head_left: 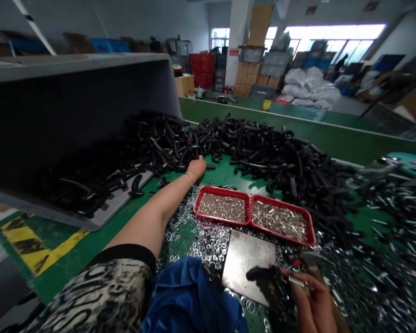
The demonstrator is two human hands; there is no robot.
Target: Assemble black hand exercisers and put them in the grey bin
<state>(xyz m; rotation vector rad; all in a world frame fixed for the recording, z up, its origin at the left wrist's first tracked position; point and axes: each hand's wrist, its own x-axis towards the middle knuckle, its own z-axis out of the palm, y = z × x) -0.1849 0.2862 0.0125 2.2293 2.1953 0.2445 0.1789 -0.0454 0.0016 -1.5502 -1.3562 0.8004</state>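
My left hand (197,167) reaches out to the near edge of a heap of black curved handles (173,143). Its fingers are curled and partly hidden, and one black handle (211,167) sticks out to the right from them. At the lower right, my right hand (314,298) grips another black handle (258,274) over a flat metal plate (241,259). A coiled metal spring (298,282) shows by its fingers. Two joined red trays stand between the hands: the left tray (222,222) holds tiny metal parts, the right tray (310,231) short metal pins.
A large grey bin (173,88) lies on its side at left, with handles spilling out. Washers (183,226) are scattered over the green table. Loose screws (384,203) and a teal dish (411,164) are at right. Blue cloth (194,300) lies at the front edge.
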